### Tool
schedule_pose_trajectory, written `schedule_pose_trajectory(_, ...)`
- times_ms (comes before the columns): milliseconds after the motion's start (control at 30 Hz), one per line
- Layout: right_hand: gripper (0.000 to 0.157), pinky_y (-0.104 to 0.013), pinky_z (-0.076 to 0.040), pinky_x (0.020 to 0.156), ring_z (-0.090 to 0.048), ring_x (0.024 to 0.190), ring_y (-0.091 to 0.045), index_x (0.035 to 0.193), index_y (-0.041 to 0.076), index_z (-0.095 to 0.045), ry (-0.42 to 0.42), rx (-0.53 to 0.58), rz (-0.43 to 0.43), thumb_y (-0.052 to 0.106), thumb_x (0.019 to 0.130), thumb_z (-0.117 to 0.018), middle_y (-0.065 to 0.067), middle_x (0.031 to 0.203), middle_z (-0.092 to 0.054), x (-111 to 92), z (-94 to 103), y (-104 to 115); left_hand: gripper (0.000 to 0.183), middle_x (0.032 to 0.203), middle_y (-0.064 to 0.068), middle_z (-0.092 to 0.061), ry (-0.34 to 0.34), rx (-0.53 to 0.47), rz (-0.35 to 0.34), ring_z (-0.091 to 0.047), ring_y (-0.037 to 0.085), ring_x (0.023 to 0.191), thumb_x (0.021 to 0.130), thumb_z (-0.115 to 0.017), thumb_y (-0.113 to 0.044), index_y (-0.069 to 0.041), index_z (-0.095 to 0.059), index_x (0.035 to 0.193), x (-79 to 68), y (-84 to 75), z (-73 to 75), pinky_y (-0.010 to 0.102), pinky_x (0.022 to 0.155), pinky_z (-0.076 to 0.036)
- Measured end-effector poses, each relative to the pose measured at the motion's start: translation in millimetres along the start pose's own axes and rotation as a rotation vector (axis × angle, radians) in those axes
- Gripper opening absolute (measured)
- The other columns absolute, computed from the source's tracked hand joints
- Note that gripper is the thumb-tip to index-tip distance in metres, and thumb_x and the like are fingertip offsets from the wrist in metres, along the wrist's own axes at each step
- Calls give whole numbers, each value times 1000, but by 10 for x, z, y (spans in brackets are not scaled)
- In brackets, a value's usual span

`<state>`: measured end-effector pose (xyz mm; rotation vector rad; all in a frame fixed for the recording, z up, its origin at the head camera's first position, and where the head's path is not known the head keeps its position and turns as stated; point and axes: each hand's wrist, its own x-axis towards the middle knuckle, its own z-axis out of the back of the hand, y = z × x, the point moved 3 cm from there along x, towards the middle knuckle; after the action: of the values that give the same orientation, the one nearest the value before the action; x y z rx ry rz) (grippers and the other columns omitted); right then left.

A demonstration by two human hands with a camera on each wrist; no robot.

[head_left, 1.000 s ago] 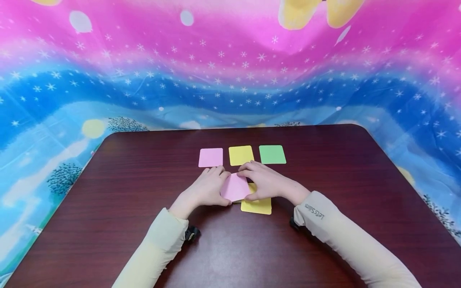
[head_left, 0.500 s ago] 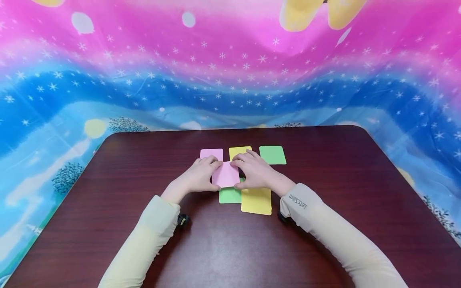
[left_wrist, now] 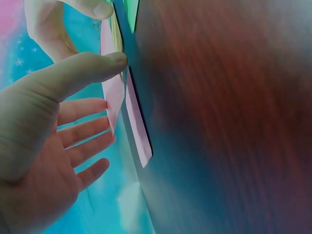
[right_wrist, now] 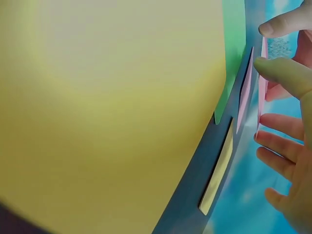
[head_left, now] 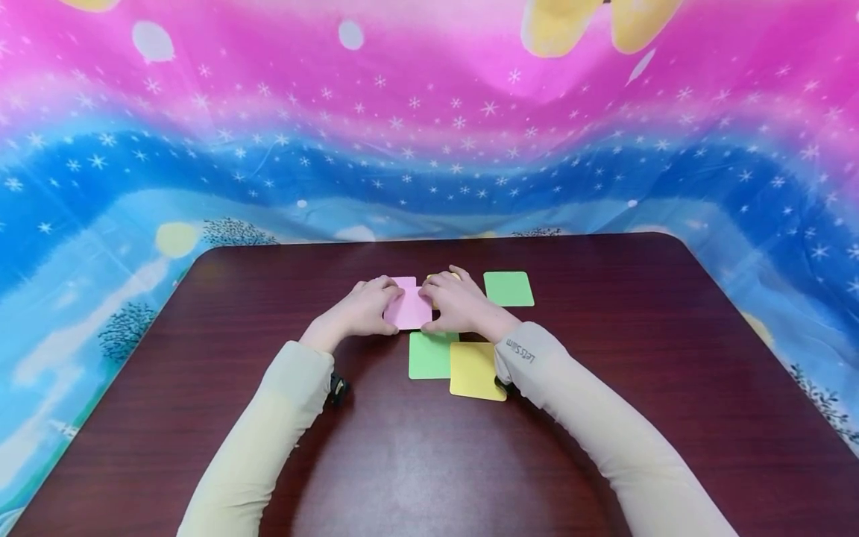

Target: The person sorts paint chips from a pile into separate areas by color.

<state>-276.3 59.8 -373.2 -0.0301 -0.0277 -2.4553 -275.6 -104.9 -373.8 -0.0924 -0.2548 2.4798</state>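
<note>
A square pink card (head_left: 411,309) is held between both hands over the back middle of the table. My left hand (head_left: 356,309) holds its left side, thumb at the near edge and fingers toward the far side. On its right side my right hand (head_left: 463,304) grips it in the same way. Both wrist views show this pink card (left_wrist: 113,95) raised off the tabletop. Below it lies another pink card (right_wrist: 245,95), partly covered in the head view. The back yellow card (right_wrist: 217,170) is mostly hidden behind my right hand in the head view.
A green card (head_left: 508,289) lies at the back right of the dark wooden table (head_left: 268,283). Nearer me are a second green card (head_left: 432,356) and a larger-looking yellow card (head_left: 473,371) overlapping its edge. A patterned cloth (head_left: 429,149) hangs behind the table.
Both hands have carried the pink card away from me and to the left, from over the near cards to over the back pink card. The near green card has come into view.
</note>
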Motion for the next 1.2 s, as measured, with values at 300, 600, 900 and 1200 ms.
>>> schedule_pose_trajectory(300,60,-48,-16,108,-39,121,-22,122,15,-56,36,31,-30,51,75,-63,-3,127,-50,205,-69,-9,64,124,14,-47,55,-40,59,-47,29,113,68,-73,-27,-1,-53,124,91,184,29,46,96,-31)
schedule_pose_trajectory(600,61,-49,-14,108,-38,122,-21,125,18,-53,95,41,-82,52,76,-63,-1,129,-48,382,-121,-37,63,125,15,-46,99,-98,99,-48,31,111,70,-74,-23,-1,-53,124,177,315,54,47,96,-31)
schedule_pose_trajectory(900,60,-49,-11,109,-34,125,-21,127,19,-51,154,67,-116,52,77,-61,0,132,-45,510,-126,-39,64,126,15,-44,146,-150,131,-45,28,112,68,-74,-20,0,-51,125,241,440,37,47,95,-31)
schedule_pose_trajectory(1200,61,-50,-10,109,-30,128,-23,130,19,-49,206,112,-122,51,79,-60,0,136,-42,560,-149,-57,62,128,16,-42,180,-169,156,-45,28,112,72,-72,-18,-1,-49,127,267,479,31,48,97,-30)
